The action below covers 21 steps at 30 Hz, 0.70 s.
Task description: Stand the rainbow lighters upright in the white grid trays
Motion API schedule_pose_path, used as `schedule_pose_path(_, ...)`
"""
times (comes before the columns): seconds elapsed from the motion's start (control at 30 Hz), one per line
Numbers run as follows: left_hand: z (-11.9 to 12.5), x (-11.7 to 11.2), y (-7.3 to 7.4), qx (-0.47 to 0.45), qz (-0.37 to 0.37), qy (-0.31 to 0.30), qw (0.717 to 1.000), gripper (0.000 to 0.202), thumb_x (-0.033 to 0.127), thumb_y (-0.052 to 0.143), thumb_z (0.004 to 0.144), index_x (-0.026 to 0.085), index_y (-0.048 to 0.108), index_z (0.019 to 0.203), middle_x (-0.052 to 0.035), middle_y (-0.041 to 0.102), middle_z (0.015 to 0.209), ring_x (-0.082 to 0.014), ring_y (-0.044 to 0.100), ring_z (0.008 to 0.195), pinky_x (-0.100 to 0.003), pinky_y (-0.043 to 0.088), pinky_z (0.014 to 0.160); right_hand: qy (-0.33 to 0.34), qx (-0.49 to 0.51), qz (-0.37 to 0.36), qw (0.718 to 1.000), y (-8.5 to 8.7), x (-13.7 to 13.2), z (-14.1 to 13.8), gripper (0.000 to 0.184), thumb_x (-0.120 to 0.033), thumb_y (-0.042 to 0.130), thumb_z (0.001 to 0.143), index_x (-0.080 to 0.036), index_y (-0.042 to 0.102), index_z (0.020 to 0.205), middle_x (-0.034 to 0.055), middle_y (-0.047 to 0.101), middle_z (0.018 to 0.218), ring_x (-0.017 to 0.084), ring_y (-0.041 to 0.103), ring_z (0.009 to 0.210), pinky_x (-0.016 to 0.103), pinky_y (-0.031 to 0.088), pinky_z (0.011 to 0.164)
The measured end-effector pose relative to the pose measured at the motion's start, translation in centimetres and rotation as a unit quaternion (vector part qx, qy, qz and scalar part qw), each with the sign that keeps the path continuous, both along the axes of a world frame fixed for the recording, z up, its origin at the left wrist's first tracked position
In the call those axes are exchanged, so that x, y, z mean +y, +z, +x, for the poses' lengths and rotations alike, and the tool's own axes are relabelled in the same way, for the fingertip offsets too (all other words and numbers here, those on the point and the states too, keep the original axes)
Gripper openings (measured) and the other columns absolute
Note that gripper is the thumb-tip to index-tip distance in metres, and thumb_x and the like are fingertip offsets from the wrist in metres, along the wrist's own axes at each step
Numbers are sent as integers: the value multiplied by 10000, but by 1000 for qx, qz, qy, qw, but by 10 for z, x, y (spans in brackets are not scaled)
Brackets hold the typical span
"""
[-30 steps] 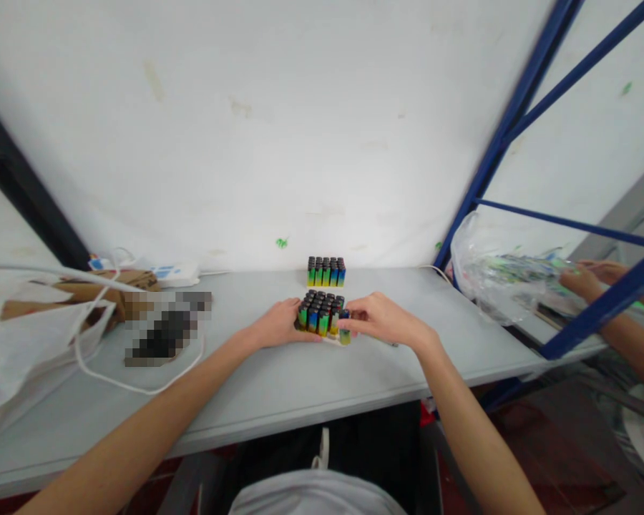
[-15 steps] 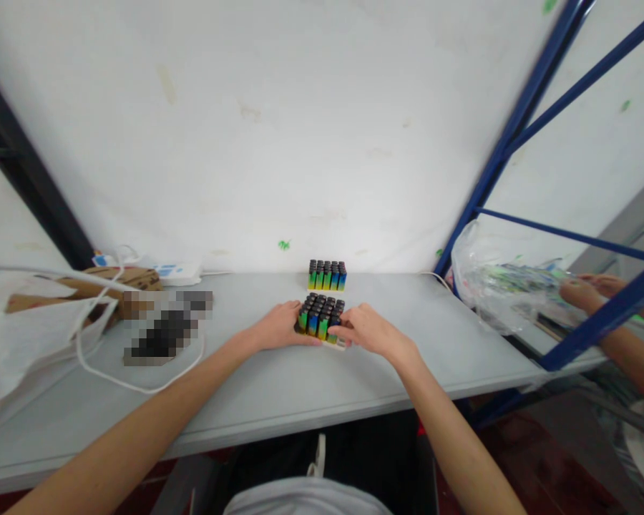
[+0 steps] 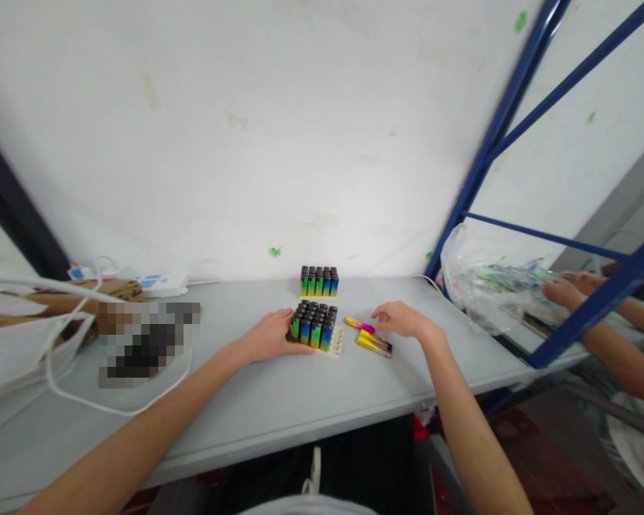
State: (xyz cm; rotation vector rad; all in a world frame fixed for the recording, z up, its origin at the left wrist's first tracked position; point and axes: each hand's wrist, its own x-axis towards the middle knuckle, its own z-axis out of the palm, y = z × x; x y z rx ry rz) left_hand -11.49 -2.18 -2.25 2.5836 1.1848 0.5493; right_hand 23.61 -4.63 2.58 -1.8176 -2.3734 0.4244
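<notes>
My left hand [image 3: 268, 336] is wrapped round the left side of a white tray [image 3: 335, 345], thumb along its front and fingers behind. Upright lighters [image 3: 315, 332] with black tops and green, blue and yellow bodies stand in the tray. Vacant slots show along its right edge. To the right, my right hand [image 3: 402, 320] hovers by loose lighters on the table, fingers apart and curved. One loose lighter [image 3: 358, 325] is yellow with a magenta end; whether a fingertip touches it is unclear. Just in front lie yellow-and-dark lighters [image 3: 374, 343].
Behind stands a second block of upright lighters [image 3: 319, 281], near the wall. Cardboard [image 3: 123, 292], a white cable [image 3: 107, 411] and a pixelated dark object [image 3: 147, 347] occupy the left. A plastic bag [image 3: 472, 279], a blue frame [image 3: 475, 172] and another person's hands [image 3: 563, 286] are at the right.
My right hand has moved off the tray to the right, over the loose lighters, and opened. Vacant slots at the tray's right edge now show. My left hand still holds the tray.
</notes>
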Motion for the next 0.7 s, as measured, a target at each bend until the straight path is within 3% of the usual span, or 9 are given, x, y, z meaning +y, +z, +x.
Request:
schedule_pose_path(0.23,0,-1,2,21,11,-7,1000,767,814,674,721,196,679,1176,-117,699,1155,-339,655,1062,-411,494,963,60,58,3,997,-12,7,-12,357,-466,625,917,-165,780,1032,104,782,1017,242,709,898,296,503,784)
schedule_pose_path(0.43,-2,5,-3,-23,-9,-21,999,743,789,736,672,219,696,1148,-91,719,1136,-326,662,1059,-387,498,962,12,14,75,997,-31,18,-21,183,-344,681,894,-165,712,870,100,756,867,210,655,746,279,413,636)
schedule_pose_path(0.53,-3,6,-4,-36,-19,-16,999,766,770,769,644,217,687,1168,-86,726,1124,-323,670,1043,-386,510,947,14,85,133,987,-38,21,-22,125,-267,675,896,-178,669,984,73,745,882,194,648,774,273,420,674)
schedule_pose_path(0.7,-3,5,-2,-44,-27,-17,999,767,758,783,630,214,692,1162,-88,729,1133,-328,678,1044,-391,514,943,24,277,167,946,-38,30,-34,209,-381,679,898,-195,654,992,35,728,845,184,647,772,304,472,748)
